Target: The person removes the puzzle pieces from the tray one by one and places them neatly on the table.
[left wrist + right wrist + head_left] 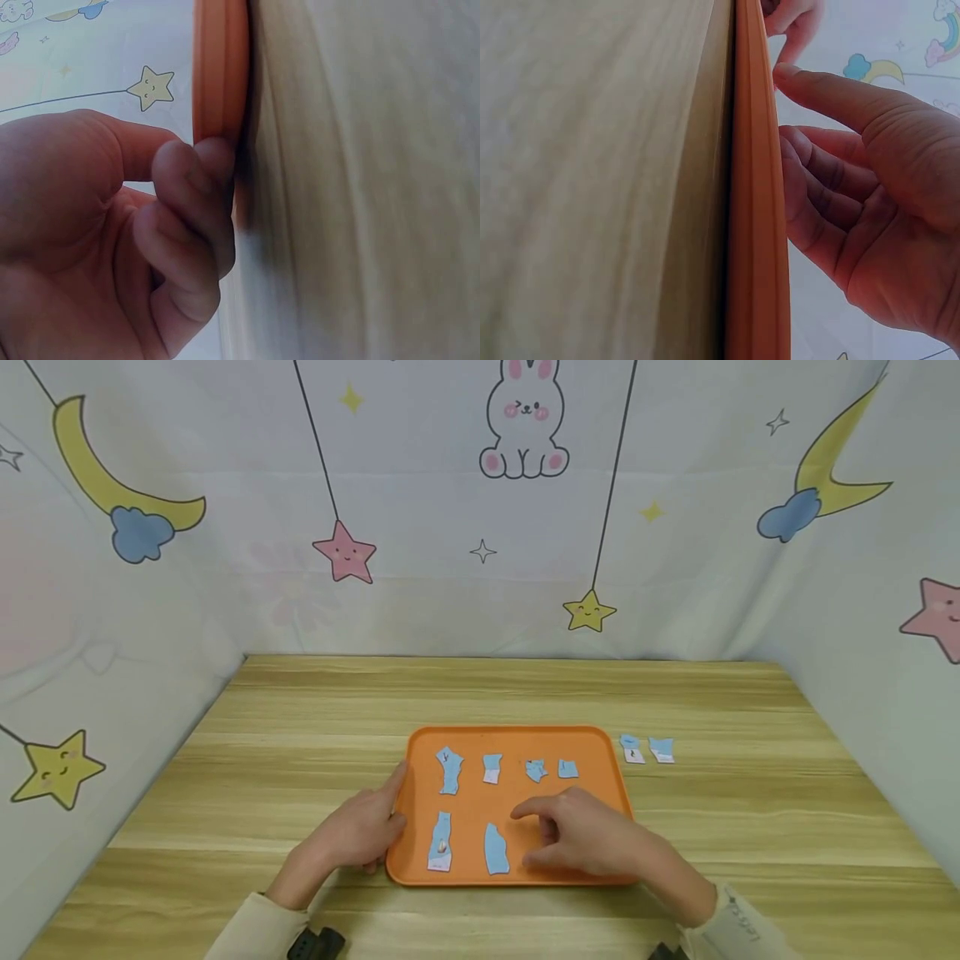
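Observation:
An orange tray [525, 739] lies on the wooden table with several torn light-blue paper pieces on it. My left hand [360, 831] grips the tray's left edge, thumb over the rim and index finger stretched along it; the left wrist view shows the other fingers curled beside the edge. Over the tray's right half is my right hand [581, 835], its index finger pointing left and nothing between its fingers. Just left of it lies a curved blue paper piece [496, 849]. Farther left is a long paper piece [439, 843] with a small boat-like picture and a white lower end.
Along the tray's far half lie a jagged piece [450, 770], a blue-and-white piece [492, 768] and two smaller pieces [536, 770]. Two more paper pieces [632, 749] rest on the wooden table [315, 693] beyond the tray's right edge. A patterned curtain [420, 485] encloses the table.

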Available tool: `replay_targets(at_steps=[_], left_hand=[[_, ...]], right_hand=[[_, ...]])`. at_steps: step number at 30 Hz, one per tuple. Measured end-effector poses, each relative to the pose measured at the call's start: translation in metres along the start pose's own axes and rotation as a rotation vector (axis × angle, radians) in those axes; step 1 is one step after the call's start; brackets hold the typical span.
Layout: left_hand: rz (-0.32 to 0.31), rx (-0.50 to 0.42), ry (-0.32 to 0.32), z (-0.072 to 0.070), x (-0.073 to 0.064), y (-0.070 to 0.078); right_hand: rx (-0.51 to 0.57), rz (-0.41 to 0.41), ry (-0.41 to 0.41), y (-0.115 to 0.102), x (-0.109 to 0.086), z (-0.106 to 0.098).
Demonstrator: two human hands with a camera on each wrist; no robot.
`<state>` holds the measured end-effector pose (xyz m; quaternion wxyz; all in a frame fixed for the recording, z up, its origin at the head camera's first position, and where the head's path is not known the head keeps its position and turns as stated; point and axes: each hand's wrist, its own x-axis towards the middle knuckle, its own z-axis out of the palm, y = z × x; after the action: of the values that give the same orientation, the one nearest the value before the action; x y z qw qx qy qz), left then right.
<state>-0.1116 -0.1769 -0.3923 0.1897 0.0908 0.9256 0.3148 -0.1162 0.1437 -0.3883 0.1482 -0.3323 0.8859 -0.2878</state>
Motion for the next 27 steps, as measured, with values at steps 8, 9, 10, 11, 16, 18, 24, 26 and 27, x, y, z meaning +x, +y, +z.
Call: replay_targets(at_steps=[8,9,10,11,16,18,24,26,27], left_hand=[[0.006,-0.003,0.0,0.0,0.0,0.0],[0.007,-0.003,0.0,0.0,0.0,0.0],[0.008,-0.003,0.0,0.0,0.0,-0.001],[0.009,-0.003,0.001,0.0,0.0,-0.001],[0.007,0.002,0.001,0.001,0.0,-0.002],[0.005,0.003,0.002,0.001,0.0,-0.002],[0.017,0.003,0.006,0.0,0.0,-0.001],[0.023,0.002,0.007,0.0,0.0,-0.002],[0.025,0.0,0.008,0.0,0.0,-0.002]], right_hand=[[-0.041,-0.007,-0.03,-0.006,0.004,0.003],[-0.046,-0.01,-0.036,-0.007,0.004,0.003],[-0.046,-0.013,-0.042,-0.008,0.004,0.004],[-0.049,-0.012,-0.047,-0.009,0.005,0.004],[-0.044,-0.006,-0.065,-0.012,0.006,0.006],[-0.045,-0.004,-0.066,-0.013,0.007,0.007],[-0.04,0.01,-0.073,-0.013,0.01,0.012],[-0.035,0.017,-0.079,-0.012,0.012,0.012],[-0.036,0.018,-0.082,-0.012,0.012,0.012]])
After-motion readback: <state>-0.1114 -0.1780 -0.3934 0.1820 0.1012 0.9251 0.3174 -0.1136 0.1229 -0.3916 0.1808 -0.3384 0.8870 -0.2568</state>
